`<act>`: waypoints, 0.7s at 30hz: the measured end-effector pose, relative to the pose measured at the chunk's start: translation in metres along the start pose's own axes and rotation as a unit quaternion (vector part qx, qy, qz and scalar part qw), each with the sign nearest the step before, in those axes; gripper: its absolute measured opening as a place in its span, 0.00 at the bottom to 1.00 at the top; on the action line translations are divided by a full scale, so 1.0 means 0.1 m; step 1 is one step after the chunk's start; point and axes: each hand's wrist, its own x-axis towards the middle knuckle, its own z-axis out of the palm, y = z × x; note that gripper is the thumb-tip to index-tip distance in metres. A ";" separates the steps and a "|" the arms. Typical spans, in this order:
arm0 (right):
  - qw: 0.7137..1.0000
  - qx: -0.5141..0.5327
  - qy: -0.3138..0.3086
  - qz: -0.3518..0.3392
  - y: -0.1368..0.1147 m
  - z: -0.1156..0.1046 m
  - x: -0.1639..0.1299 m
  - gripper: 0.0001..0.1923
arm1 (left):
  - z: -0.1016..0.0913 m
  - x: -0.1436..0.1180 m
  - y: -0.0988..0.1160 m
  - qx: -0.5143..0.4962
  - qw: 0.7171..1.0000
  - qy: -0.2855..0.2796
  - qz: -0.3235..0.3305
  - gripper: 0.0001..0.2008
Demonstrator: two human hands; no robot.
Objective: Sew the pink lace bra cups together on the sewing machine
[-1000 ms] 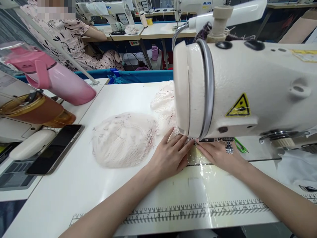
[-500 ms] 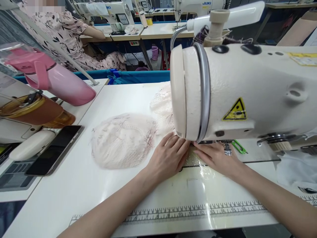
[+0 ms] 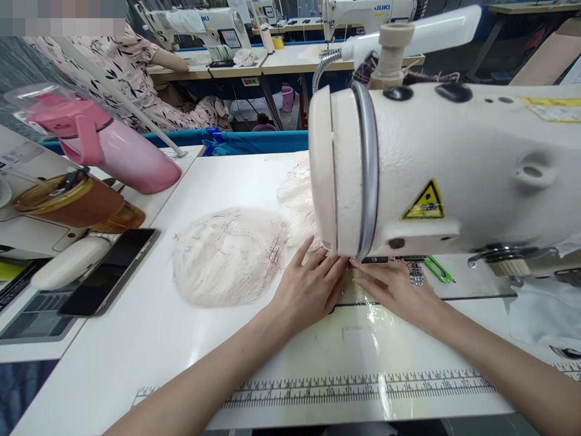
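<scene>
My left hand (image 3: 311,287) lies flat on the white table, fingers together, pressing a pale lace piece (image 3: 303,206) at the foot of the cream sewing machine (image 3: 436,169). My right hand (image 3: 394,290) rests palm down just right of it, fingertips under the machine head near the needle, which the head hides. A round pile of pale pink lace cups (image 3: 229,254) sits to the left of my left hand, apart from it. Whether either hand pinches the fabric is hidden by the machine.
A pink bottle (image 3: 113,151), an amber cup (image 3: 72,203) and a black phone (image 3: 111,272) lie on the left side table. Green thread snips (image 3: 438,270) lie right of the needle. A printed ruler (image 3: 345,384) runs along the front edge. Another person (image 3: 136,72) sits at the back left.
The view shifted slightly; both hands stay pressed at the machine foot, the left one edging a little forward.
</scene>
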 end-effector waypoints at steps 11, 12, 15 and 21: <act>0.992 -0.129 -0.002 0.005 0.00 0.10 -0.07 0.22 | 0.04 -0.01 0.02 0.010 0.999 -0.029 -0.018 0.16; 0.989 -0.146 0.000 0.000 0.00 0.12 -0.08 0.22 | 0.04 -0.01 0.02 0.010 0.999 -0.033 -0.020 0.17; 0.984 -0.178 0.010 -0.028 0.02 0.14 -0.10 0.22 | 0.04 -0.02 0.03 0.013 0.999 -0.045 -0.027 0.17; 0.984 -0.153 0.065 -0.064 0.15 0.09 -0.08 0.16 | 0.04 -0.02 0.04 0.012 0.998 -0.053 -0.038 0.19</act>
